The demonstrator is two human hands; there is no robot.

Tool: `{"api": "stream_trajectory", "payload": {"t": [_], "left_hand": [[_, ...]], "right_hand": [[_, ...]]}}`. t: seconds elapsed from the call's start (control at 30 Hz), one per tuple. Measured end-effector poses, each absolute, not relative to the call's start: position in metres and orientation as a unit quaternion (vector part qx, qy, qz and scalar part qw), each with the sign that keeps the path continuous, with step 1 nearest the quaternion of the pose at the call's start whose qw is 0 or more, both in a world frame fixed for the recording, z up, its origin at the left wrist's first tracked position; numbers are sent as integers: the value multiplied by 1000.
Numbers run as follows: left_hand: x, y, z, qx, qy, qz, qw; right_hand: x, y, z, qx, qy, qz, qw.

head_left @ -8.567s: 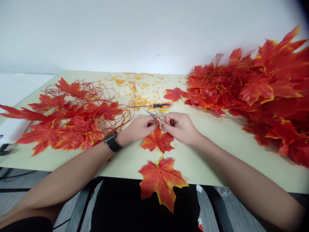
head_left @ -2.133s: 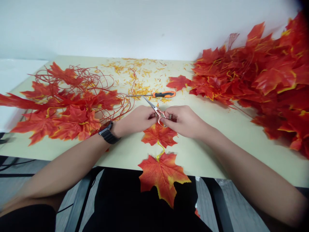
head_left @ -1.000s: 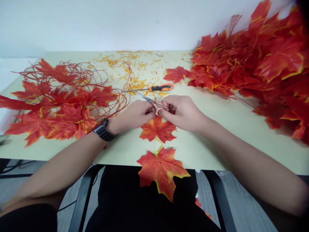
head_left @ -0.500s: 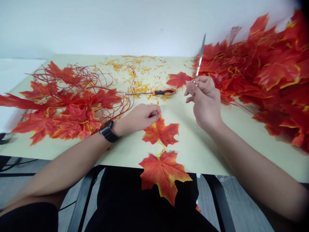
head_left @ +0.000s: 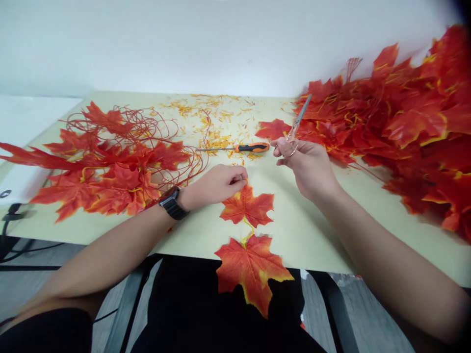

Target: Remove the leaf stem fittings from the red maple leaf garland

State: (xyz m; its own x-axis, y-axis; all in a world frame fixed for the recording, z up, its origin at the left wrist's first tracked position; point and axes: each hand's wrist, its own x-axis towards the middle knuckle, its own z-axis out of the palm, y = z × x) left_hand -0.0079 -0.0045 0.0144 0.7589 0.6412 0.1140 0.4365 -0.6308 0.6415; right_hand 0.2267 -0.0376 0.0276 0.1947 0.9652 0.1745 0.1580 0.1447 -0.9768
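Observation:
My left hand (head_left: 224,184), with a dark watch on its wrist, pinches the top tip of an orange-red maple leaf (head_left: 248,206) near the table's middle. A yellow stem links that leaf to a larger leaf (head_left: 252,269), which hangs over the front edge. My right hand (head_left: 305,162) is closed on the handles of a pair of scissors (head_left: 300,115), blades pointing up and away. Just left of my right hand lies a screwdriver (head_left: 253,147) with an orange and black handle.
A tangle of red cords (head_left: 147,122) and red leaves (head_left: 117,184) covers the left side of the table (head_left: 301,245). Yellow and orange scraps (head_left: 217,139) are scattered at the back. At the right, a big heap of red leaves (head_left: 415,117) rises against the wall.
My right hand has moved a little left and down, and the scissors have tilted over to the right. My left hand keeps its pinch on the leaf. The whole view has shifted slightly.

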Motion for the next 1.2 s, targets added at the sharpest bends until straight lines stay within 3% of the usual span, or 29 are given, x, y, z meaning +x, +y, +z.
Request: {"api": "stream_trajectory", "payload": {"t": [0.73,0.97,1.2], "left_hand": [[-8,-7,13,846,340,264,315],[-7,-4,11,805,391,327,303],[-7,-5,12,803,395,331,300]], "right_hand": [[224,-38,31,-497,-461,463,571],[221,-43,42,-497,-463,510,528],[224,-39,33,-508,-476,476,538]]}}
